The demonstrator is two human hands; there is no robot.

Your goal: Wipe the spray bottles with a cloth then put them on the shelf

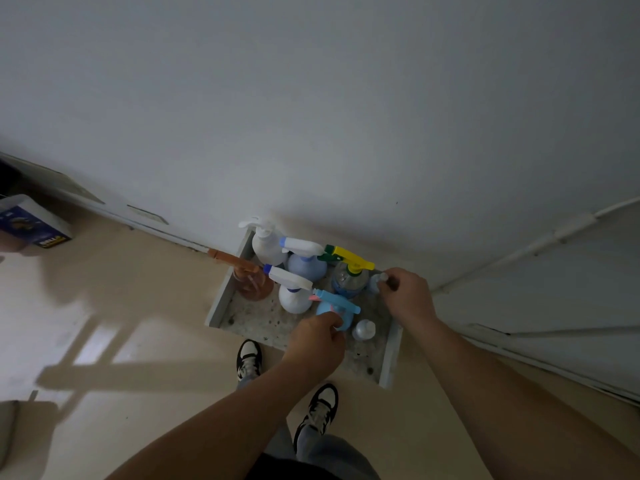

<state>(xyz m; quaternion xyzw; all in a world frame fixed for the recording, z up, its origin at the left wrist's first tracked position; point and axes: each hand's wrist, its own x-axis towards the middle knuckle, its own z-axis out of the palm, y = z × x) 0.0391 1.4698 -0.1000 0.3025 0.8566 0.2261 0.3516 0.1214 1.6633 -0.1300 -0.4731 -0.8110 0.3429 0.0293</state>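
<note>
Several spray bottles stand on a low speckled shelf against the wall. My left hand grips the light blue spray bottle with a pink trigger, near the shelf's front. My right hand pinches the top of a small clear bottle at the shelf's right edge. Behind them stand a yellow-and-green-headed bottle, two white-headed bottles, a white bottle and an orange-brown bottle. A small capped bottle stands between my hands. No cloth is in view.
A white wall rises right behind the shelf, with cable trunking to the right. My two shoes stand on the beige floor just in front. A blue box lies at far left.
</note>
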